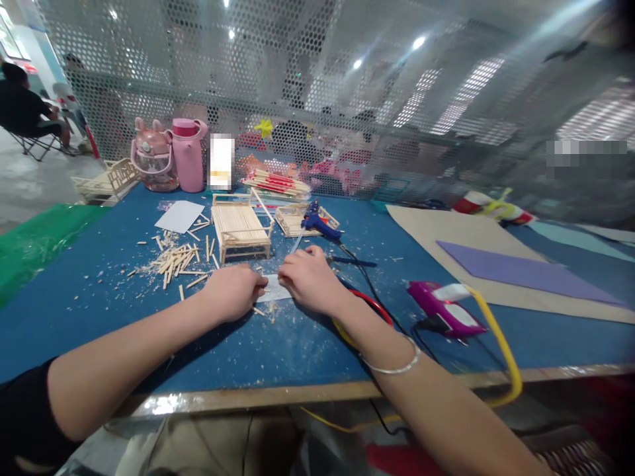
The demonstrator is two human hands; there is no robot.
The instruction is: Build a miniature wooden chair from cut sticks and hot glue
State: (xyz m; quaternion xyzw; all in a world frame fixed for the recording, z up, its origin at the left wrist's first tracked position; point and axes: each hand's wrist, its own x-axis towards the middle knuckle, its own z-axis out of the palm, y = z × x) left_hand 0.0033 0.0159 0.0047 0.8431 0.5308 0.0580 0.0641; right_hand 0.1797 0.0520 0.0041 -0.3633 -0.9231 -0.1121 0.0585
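My left hand [234, 291] is low over the blue table, its fingers curled and pressed together at the left edge of a small white paper piece [272, 289]. At the paper's right side my right hand [311, 277] is closed too, with thumb and fingers pinched. Whatever is between the fingers of either hand is too small or hidden to name. Just behind my hands stands a small model bed or bench made of wooden sticks [242, 226]. A blue glue gun [320, 223] lies beyond my right hand. Short cut sticks [176, 261] are heaped left of my left hand.
A white card [179, 216], a pink bottle [188, 158] and a rounder pink bottle [155, 162] stand or lie back left. To the right are a purple power device [446, 309] with a yellow cable [501, 337] and a purple sheet [526, 272]. A perforated screen [347, 86] rises behind.
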